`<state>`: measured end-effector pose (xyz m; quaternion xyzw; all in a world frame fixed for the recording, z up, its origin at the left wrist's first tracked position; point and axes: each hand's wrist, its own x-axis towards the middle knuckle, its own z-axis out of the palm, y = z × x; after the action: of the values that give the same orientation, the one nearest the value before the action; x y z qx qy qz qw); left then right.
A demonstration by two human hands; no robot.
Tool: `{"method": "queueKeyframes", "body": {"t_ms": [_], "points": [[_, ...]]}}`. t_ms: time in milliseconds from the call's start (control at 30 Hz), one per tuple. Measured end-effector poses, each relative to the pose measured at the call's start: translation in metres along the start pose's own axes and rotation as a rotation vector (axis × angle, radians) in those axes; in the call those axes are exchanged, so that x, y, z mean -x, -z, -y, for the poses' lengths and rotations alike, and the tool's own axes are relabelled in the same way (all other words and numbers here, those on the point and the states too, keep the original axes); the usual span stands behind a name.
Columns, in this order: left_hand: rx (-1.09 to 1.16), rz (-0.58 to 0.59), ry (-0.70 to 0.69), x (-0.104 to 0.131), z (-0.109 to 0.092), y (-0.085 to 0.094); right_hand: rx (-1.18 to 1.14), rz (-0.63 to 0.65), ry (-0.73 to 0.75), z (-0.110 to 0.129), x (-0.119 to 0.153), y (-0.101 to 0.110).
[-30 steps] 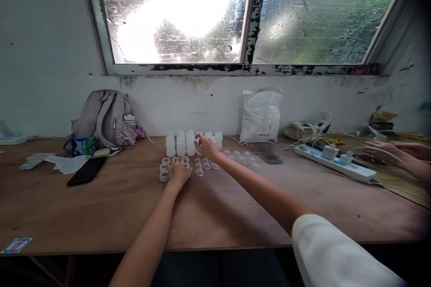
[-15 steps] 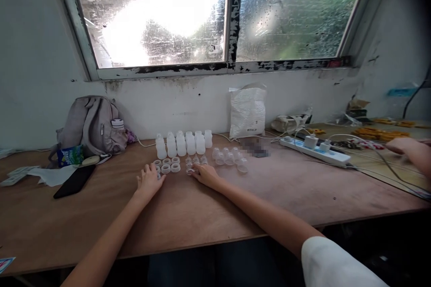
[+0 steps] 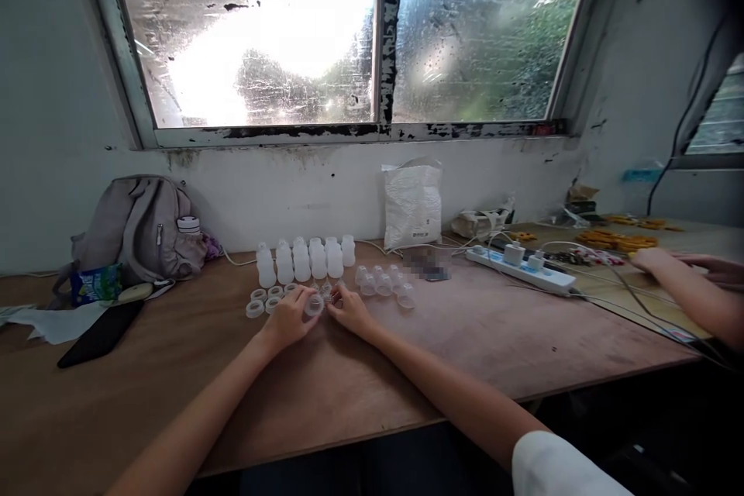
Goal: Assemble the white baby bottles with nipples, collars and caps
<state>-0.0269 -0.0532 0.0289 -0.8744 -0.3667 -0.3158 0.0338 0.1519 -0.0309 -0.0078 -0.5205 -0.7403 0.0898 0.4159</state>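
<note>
My left hand [image 3: 291, 318] has its fingers closed round a translucent ring [image 3: 315, 305] at the middle of the table. Just right of it, my right hand [image 3: 347, 310] pinches at small clear pieces [image 3: 326, 291]; what its fingertips hold is too small to make out. Left of my left hand lie more translucent rings [image 3: 254, 308], partly covered by that hand. Behind both hands stands a row of frosted bottles [image 3: 301, 260]. Clear domed caps [image 3: 384, 284] sit in rows to the right of my right hand.
A grey backpack [image 3: 136, 229] and a black phone [image 3: 100, 333] are at the left. Along the wall stands a white plastic bag [image 3: 412, 205]. A power strip [image 3: 523, 271] with cables lies at the right, near another person's hand [image 3: 651, 260] and yellow parts [image 3: 616, 239].
My left hand has moved right from the rings to beside my right hand, with a ring now in its fingers. The whole view has shifted slightly.
</note>
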Motion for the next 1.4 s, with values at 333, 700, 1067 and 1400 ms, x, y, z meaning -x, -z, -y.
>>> {"method": "queueKeyframes", "body": {"t_ms": [333,700,1067,1400], "points": [[0.071,-0.179,-0.045,-0.015,-0.004,-0.038,-0.251,-0.098,-0.127,-0.017,-0.005,0.005],[0.056,-0.215,-0.142,-0.013,0.001,-0.041,-0.502,-0.061,-0.198,-0.019,-0.006,0.004],[0.018,-0.19,-0.14,-0.013,0.0,-0.04,-0.878,0.072,-0.394,-0.016,-0.009,0.007],[0.009,-0.172,-0.125,-0.013,-0.002,-0.039,-0.972,0.092,-0.389,-0.014,-0.008,0.007]]}}
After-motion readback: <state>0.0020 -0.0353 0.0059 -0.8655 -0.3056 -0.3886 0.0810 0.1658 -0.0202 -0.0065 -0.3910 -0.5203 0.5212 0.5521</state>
